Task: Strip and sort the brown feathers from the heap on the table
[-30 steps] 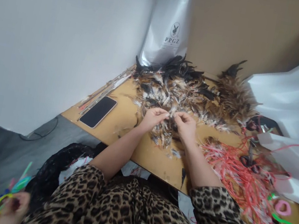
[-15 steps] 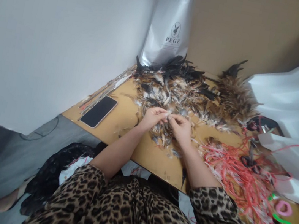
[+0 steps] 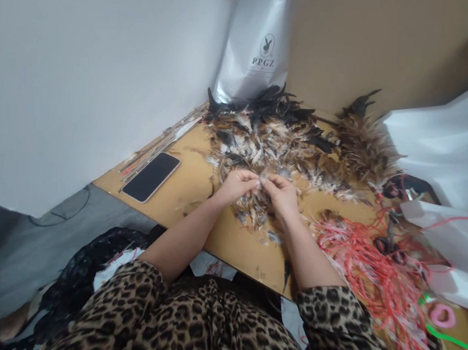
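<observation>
My left hand (image 3: 236,187) and my right hand (image 3: 282,197) meet over the wooden table, fingertips almost touching. Both are closed in a pinch on what looks like a small pale feather (image 3: 262,179), mostly covered by the fingers. Behind them spreads a loose heap of brown, white and black feathers (image 3: 262,144). More small feathers (image 3: 254,215) lie right under my hands, and grey bits of fluff (image 3: 272,237) are scattered beside my right wrist.
A phone (image 3: 151,177) lies at the left, near thin sticks (image 3: 168,136). At the back stand a silver-white bag (image 3: 257,40) and a brown feather bundle (image 3: 367,150). To the right are red-pink strings (image 3: 371,271), black-handled scissors (image 3: 387,244) and a pink ring (image 3: 443,316).
The whole view has shifted slightly, with things sitting a little further left. My hands stay pinched together over the feathers, fingers moving only a little.
</observation>
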`<action>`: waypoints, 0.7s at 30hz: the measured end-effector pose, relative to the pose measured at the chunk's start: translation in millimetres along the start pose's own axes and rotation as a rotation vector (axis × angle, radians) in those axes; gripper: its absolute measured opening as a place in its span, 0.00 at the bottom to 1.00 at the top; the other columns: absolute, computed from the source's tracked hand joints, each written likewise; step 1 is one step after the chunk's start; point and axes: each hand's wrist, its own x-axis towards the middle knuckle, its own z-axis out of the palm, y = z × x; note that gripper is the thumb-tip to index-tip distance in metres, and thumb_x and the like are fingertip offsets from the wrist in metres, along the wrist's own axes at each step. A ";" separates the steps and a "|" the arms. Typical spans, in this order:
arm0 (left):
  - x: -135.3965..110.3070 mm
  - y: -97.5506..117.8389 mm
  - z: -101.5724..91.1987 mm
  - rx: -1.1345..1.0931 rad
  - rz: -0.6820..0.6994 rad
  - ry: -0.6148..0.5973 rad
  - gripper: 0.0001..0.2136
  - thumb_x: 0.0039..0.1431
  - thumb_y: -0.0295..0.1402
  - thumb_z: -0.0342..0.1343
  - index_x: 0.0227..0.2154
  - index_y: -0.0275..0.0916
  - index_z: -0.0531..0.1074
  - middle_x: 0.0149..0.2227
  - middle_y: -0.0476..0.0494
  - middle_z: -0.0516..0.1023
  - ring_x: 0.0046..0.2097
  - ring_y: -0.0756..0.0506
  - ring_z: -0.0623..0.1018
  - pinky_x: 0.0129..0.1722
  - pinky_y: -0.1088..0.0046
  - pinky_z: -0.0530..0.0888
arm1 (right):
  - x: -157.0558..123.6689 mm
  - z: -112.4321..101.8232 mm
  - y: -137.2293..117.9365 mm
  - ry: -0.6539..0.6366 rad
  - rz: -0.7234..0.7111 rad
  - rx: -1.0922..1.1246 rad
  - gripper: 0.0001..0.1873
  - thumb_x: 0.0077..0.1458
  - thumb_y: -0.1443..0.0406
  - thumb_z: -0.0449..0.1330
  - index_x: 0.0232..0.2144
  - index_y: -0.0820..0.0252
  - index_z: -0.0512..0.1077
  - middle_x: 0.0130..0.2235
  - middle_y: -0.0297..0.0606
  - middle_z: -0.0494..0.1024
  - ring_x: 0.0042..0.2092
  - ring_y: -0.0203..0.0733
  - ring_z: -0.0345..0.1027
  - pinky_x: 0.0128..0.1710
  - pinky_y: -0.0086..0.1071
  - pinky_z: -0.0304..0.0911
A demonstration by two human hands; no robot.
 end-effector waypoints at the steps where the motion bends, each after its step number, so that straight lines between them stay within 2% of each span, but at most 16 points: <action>1: -0.4 0.5 0.4 0.003 0.003 -0.014 0.12 0.44 0.37 0.60 0.26 0.32 0.72 0.23 0.46 0.75 0.21 0.55 0.70 0.18 0.81 0.64 | 1.3 -0.1 0.4 0.008 0.011 0.034 0.16 0.37 0.55 0.64 0.25 0.62 0.71 0.22 0.31 0.72 0.23 0.30 0.60 0.24 0.25 0.56; 5: -1.3 2.5 0.1 -0.027 -0.004 0.016 0.13 0.44 0.39 0.59 0.28 0.33 0.73 0.26 0.44 0.76 0.23 0.54 0.72 0.19 0.81 0.65 | 6.3 -4.2 -1.5 0.033 0.072 0.157 0.16 0.34 0.56 0.65 0.24 0.61 0.70 0.21 0.30 0.70 0.21 0.28 0.56 0.22 0.25 0.54; 11: -0.6 2.2 -2.8 -0.041 0.000 -0.012 0.13 0.46 0.40 0.58 0.28 0.33 0.73 0.25 0.44 0.76 0.23 0.54 0.71 0.19 0.81 0.64 | 5.7 -7.0 -9.8 -0.037 0.143 0.264 0.16 0.34 0.56 0.66 0.21 0.60 0.65 0.19 0.27 0.67 0.20 0.27 0.53 0.21 0.25 0.53; 18: -0.3 2.4 -2.9 -0.033 -0.001 0.020 0.12 0.47 0.39 0.57 0.28 0.33 0.73 0.29 0.42 0.77 0.21 0.55 0.69 0.17 0.81 0.61 | 6.9 -7.8 -7.2 -0.003 0.138 0.257 0.16 0.33 0.58 0.67 0.23 0.61 0.69 0.20 0.29 0.70 0.21 0.28 0.59 0.21 0.24 0.55; 21: -2.3 3.4 -1.8 0.072 0.089 0.069 0.12 0.49 0.39 0.56 0.29 0.34 0.73 0.28 0.43 0.76 0.21 0.54 0.69 0.19 0.79 0.63 | 7.7 -11.7 -8.5 -0.003 0.129 0.224 0.16 0.33 0.58 0.67 0.24 0.61 0.70 0.20 0.30 0.71 0.20 0.28 0.60 0.19 0.23 0.54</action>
